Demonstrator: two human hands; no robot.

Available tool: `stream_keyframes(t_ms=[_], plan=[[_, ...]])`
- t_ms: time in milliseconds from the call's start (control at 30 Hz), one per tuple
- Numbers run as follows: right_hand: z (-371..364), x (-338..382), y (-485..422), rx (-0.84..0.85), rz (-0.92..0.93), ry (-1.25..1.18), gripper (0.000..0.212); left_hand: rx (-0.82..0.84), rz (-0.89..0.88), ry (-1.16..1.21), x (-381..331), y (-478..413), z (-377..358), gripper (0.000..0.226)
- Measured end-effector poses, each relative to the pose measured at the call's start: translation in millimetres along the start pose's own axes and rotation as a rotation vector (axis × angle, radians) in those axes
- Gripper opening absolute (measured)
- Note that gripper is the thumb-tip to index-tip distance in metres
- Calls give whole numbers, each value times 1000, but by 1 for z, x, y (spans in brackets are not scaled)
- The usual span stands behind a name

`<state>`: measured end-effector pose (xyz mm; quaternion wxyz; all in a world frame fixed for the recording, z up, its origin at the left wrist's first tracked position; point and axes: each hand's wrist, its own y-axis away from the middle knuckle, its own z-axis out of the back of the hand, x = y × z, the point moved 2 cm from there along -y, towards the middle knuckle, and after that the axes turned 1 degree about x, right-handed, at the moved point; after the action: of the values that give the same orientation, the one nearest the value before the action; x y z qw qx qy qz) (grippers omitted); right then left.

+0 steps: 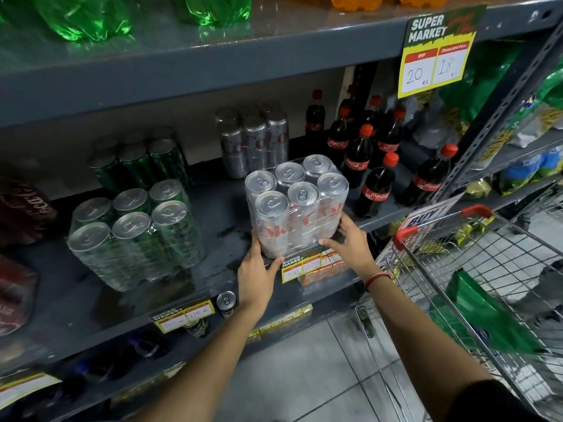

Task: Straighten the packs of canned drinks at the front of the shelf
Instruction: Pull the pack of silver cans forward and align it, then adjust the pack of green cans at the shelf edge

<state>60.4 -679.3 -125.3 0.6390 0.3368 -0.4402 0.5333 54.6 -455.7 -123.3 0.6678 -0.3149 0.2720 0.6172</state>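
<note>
A shrink-wrapped pack of silver cola cans (297, 202) stands upright at the front edge of the grey middle shelf (213, 257). My left hand (259, 275) grips its lower left corner. My right hand (350, 242) holds its lower right side, thumb across the front. To the left, a pack of green cans (134, 236) stands near the front, turned slightly askew. Behind it is a second green pack (143, 162). Another silver pack (253, 138) sits further back.
Cola bottles with red caps (377, 166) stand to the right of the held pack. A wire shopping cart (475, 269) with red handle grips is close on my right. Price tags (300, 268) hang on the shelf edge. Red packs (21, 214) lie at far left.
</note>
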Motion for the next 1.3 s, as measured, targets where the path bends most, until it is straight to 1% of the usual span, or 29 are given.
stream_keyframes(t_ms=[333, 433, 500, 600, 667, 733, 767, 833, 900, 967, 1033, 1100, 1133, 1200, 1267, 1300], plan=[[1, 1, 2, -2, 0, 2, 70, -19, -11, 12, 0, 1, 0, 91], [-2, 9, 8, -39, -1, -6, 71, 7, -4, 52, -2, 1, 2, 90], [-8, 12, 17, -130, -7, -31, 69, 47, 4, 142, -1, 0, 7, 86], [-27, 13, 40, -414, -43, -75, 60, 20, -19, 223, 7, 3, 24, 70], [-49, 20, 59, -556, -67, -107, 48, -69, 2, 290, 16, 10, 45, 57], [-72, 29, 75, -600, -48, -151, 32, -180, 34, 355, 25, 18, 65, 45], [-85, 37, 81, -595, 0, -164, 25, -258, 56, 381, 33, 24, 77, 38], [-115, 57, 92, -547, 145, -127, 14, -451, 101, 435, 53, 36, 104, 22], [-144, 73, 95, -461, 236, -93, 11, -618, 142, 456, 73, 47, 128, 12], [-169, 91, 93, -346, 228, -143, 13, -699, 202, 469, 92, 53, 150, 15], [-190, 106, 86, -217, 178, -200, 24, -720, 257, 435, 103, 53, 171, 30], [-206, 117, 74, -61, 113, -178, 48, -639, 322, 395, 112, 46, 187, 51], [-212, 122, 67, 14, 82, -151, 63, -552, 339, 378, 119, 40, 193, 63], [-221, 127, 52, 130, 5, -92, 92, -322, 333, 329, 132, 26, 200, 83], [-228, 127, 39, 212, -33, -9, 109, -131, 321, 276, 140, 15, 204, 96], [-230, 127, 34, 247, -30, 19, 112, -74, 332, 254, 141, 12, 205, 99]])
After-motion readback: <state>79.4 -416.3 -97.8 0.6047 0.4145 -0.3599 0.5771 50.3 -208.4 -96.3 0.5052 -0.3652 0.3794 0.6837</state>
